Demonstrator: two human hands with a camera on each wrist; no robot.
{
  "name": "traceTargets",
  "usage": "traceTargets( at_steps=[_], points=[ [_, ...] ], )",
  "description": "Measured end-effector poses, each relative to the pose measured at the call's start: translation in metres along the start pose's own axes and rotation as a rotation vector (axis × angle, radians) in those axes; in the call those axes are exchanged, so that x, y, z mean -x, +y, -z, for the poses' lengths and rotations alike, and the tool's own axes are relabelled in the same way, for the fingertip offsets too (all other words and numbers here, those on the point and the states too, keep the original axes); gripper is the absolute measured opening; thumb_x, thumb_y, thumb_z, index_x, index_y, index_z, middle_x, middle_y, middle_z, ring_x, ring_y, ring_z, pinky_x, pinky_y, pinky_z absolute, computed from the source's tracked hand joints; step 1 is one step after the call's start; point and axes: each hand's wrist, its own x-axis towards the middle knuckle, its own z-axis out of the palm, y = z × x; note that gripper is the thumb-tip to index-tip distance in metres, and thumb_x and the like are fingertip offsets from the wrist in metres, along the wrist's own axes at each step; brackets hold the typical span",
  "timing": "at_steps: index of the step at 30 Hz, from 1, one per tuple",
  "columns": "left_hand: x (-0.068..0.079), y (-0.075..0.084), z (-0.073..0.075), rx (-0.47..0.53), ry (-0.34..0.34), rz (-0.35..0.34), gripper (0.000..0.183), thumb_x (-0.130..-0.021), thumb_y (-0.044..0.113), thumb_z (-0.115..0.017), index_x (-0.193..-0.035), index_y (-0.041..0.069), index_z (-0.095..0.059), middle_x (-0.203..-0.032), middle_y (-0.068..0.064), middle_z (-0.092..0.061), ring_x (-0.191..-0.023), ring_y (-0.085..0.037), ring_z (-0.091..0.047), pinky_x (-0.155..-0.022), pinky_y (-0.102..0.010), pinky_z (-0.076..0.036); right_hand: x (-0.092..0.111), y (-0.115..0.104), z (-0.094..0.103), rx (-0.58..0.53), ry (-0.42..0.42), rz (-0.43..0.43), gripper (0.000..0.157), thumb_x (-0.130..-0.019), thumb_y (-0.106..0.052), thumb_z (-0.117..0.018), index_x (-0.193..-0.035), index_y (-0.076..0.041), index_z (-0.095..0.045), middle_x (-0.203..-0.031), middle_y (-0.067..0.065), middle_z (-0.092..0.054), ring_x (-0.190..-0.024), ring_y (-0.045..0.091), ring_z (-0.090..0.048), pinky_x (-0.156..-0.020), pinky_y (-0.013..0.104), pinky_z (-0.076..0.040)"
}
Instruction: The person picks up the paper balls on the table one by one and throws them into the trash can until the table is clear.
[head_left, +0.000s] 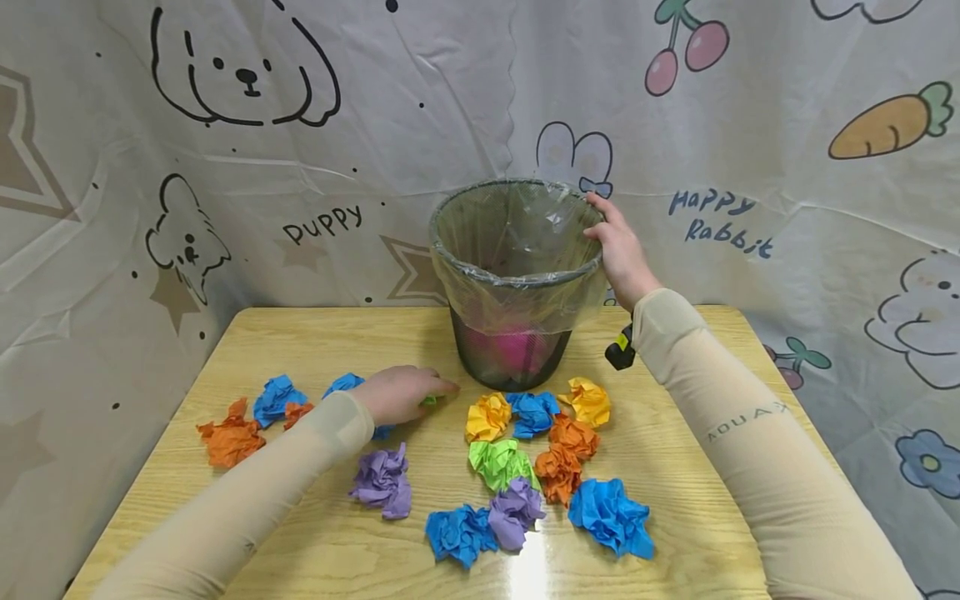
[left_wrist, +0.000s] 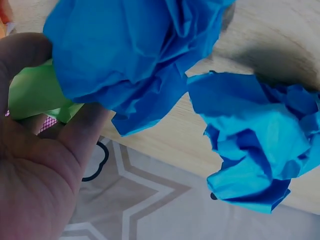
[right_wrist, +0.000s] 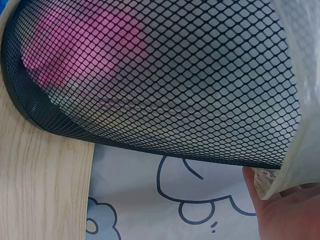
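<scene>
My left hand is low over the table left of the bin, with a green crumpled paper ball between its thumb and fingers. Only a sliver of that ball shows in the head view. Close by in the left wrist view are two blue paper balls, partly hidden behind the hand in the head view. My right hand grips the right rim of a black mesh wastebasket lined with a clear plastic bag. Something pink shows through the mesh at its bottom.
A purple paper ball lies in front of the left hand. Orange and blue ones are at the left. Several yellow, blue, green, orange and purple balls cluster before the bin. A printed curtain hangs behind the table.
</scene>
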Motion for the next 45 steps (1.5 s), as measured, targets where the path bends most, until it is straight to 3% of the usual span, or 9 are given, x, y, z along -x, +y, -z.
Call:
traceTargets(
  at_steps=[9,18,26,32,37,45],
  points=[
    [0.002,0.001,0.001,0.019,0.046,-0.007,0.036,-0.097,-0.001,-0.067,-0.13,0.011,-0.071,-0.13,-0.008,-0.069,-0.12,-0.027,-0.064,-0.102,-0.042,-0.05,-0.001,0.0,0.0,0.006,0.003,0.0,0.064,-0.102,-0.011,-0.038,-0.164,-0.024,-0.029,-0.17,-0.006,-0.015,-0.154,0.015,-0.011,-0.123,0.04,-0.014],
    [0.004,-0.002,-0.001,0.077,0.072,0.039,0.029,-0.098,0.0,-0.065,-0.122,0.013,-0.074,-0.125,-0.004,-0.071,-0.116,-0.024,-0.066,-0.099,-0.041,-0.052,-0.002,0.0,-0.001,0.003,0.008,0.01,0.063,-0.102,-0.011,-0.038,-0.163,-0.023,-0.03,-0.17,-0.007,-0.016,-0.154,0.015,-0.012,-0.123,0.039,-0.013],
    [0.013,-0.003,0.008,0.145,0.085,0.07,0.032,-0.098,-0.001,-0.063,-0.126,0.013,-0.072,-0.128,-0.006,-0.07,-0.118,-0.026,-0.065,-0.1,-0.044,-0.05,-0.002,0.001,-0.003,0.008,-0.002,0.001,0.064,-0.102,-0.012,-0.038,-0.164,-0.024,-0.03,-0.17,-0.007,-0.015,-0.154,0.016,-0.01,-0.123,0.041,-0.012],
    [0.021,-0.011,0.032,0.148,0.173,0.123,0.035,-0.097,0.002,-0.068,-0.13,0.014,-0.07,-0.128,-0.006,-0.07,-0.115,-0.028,-0.066,-0.098,-0.046,-0.052,-0.003,0.001,-0.002,0.008,0.0,0.006,0.064,-0.102,-0.012,-0.038,-0.164,-0.024,-0.029,-0.17,-0.007,-0.015,-0.154,0.016,-0.01,-0.123,0.041,-0.012],
    [0.031,-0.02,0.056,0.145,0.286,0.142,0.035,-0.098,0.002,-0.067,-0.131,0.011,-0.069,-0.128,-0.009,-0.07,-0.114,-0.031,-0.067,-0.097,-0.049,-0.052,-0.003,0.002,-0.001,0.008,-0.005,-0.001,0.064,-0.102,-0.012,-0.038,-0.164,-0.024,-0.028,-0.17,-0.007,-0.014,-0.154,0.017,-0.01,-0.123,0.042,-0.013],
    [0.044,-0.029,0.104,0.15,0.456,0.236,0.039,-0.1,0.002,-0.064,-0.138,0.008,-0.063,-0.134,-0.014,-0.066,-0.115,-0.035,-0.065,-0.097,-0.052,-0.051,-0.002,0.002,0.0,0.014,-0.003,0.004,0.064,-0.102,-0.012,-0.038,-0.164,-0.023,-0.028,-0.17,-0.007,-0.014,-0.155,0.016,-0.01,-0.123,0.041,-0.012]
  ],
)
